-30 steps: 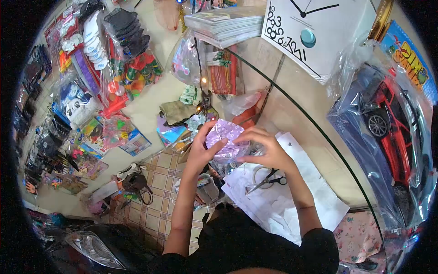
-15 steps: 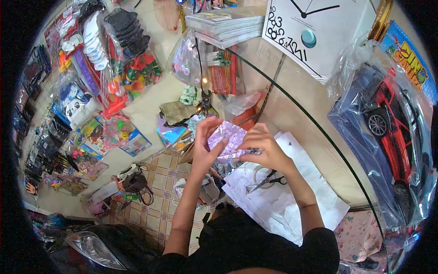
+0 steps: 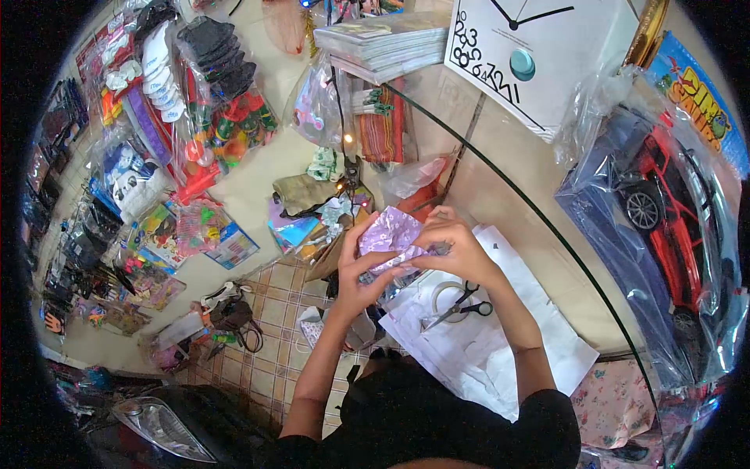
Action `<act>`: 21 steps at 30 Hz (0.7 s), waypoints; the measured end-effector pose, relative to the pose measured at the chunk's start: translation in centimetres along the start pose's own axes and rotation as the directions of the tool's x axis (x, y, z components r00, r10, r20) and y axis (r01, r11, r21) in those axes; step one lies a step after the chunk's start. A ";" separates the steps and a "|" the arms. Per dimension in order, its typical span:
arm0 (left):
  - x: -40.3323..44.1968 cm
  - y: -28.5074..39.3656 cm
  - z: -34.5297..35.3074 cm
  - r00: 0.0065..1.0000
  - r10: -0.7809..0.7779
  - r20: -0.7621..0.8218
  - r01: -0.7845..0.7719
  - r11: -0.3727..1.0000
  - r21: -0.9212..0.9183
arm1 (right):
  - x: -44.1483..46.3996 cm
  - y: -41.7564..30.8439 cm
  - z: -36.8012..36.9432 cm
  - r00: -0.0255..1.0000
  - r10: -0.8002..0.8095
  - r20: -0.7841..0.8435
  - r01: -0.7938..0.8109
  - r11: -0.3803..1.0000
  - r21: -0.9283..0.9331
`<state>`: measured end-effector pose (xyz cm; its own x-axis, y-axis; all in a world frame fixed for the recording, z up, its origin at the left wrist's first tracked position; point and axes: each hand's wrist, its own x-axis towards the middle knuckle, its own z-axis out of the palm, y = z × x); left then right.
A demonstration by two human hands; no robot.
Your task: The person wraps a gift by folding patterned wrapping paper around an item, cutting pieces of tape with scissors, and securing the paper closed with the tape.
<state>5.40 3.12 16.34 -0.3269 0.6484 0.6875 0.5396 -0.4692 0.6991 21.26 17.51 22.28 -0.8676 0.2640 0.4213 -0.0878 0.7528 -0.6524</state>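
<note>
A small purple patterned packet [image 3: 391, 233], its surface shiny and creased, is held up between both hands at the middle of the view. My left hand [image 3: 361, 270] grips its left and lower side, with the thumb across the front. At the right edge, the fingers of my right hand [image 3: 451, 248] pinch the packet. Below the right hand, black-handled scissors [image 3: 469, 307] and a pale tape roll [image 3: 448, 298] rest on white paper sheets [image 3: 508, 352]. What is inside the packet cannot be made out.
A stack of wrapped books [image 3: 387, 43] and a white clock box [image 3: 531, 70] stand at the back. On the right lies a red toy car [image 3: 676, 258] in plastic. A dark glass edge [image 3: 539, 207] curves past the papers. Bagged toys [image 3: 234, 129] fill the left.
My left hand has shifted its hold, with its thumb now lower across the packet. The packet has tilted and its lower edge looks folded. The right fingers have closed onto its right side.
</note>
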 end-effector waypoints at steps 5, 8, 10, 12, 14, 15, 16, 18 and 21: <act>0.2 0.4 0.4 1.000 -0.004 -0.016 0.005 1.000 0.027 | 0.0 0.7 0.3 0.997 0.069 -0.034 -0.067 0.995 0.073; 0.2 0.4 0.8 0.999 -0.029 -0.043 0.029 0.999 -0.019 | 0.2 0.7 0.0 0.992 0.116 -0.039 -0.110 0.985 0.131; 0.3 0.4 0.9 0.997 -0.031 -0.064 0.028 0.999 -0.038 | 0.4 0.4 -0.2 0.989 0.142 -0.039 -0.134 0.978 0.159; 0.3 0.3 1.0 0.996 -0.036 -0.081 0.031 0.998 -0.063 | 0.7 -0.3 -0.3 0.986 0.164 -0.038 -0.155 0.972 0.175; 0.2 0.2 1.0 0.995 -0.047 -0.093 0.038 0.995 -0.095 | 1.0 -0.6 -0.3 0.991 0.123 -0.043 -0.116 0.982 0.149; 0.0 0.0 0.9 0.994 -0.049 -0.101 0.038 0.993 -0.111 | 1.1 -0.7 -0.1 0.994 0.103 -0.044 -0.096 0.986 0.137; -0.2 -0.3 0.7 0.993 -0.051 -0.111 0.037 0.991 -0.126 | 1.2 -0.7 0.1 0.993 0.108 -0.037 -0.102 0.983 0.150; -0.2 -0.4 0.6 0.992 -0.061 -0.112 0.045 0.989 -0.141 | 1.2 -0.8 0.2 0.992 0.121 -0.030 -0.114 0.978 0.173; 0.0 0.4 0.5 0.988 -0.106 -0.108 0.091 0.986 -0.142 | 1.4 -1.1 0.3 0.983 0.182 -0.010 -0.176 0.962 0.209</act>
<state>6.07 3.23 16.54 -0.4642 0.6261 0.6265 0.3922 -0.4888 0.7792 20.03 16.89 23.41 -0.8642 0.4026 0.3018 -0.0343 0.5513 -0.8336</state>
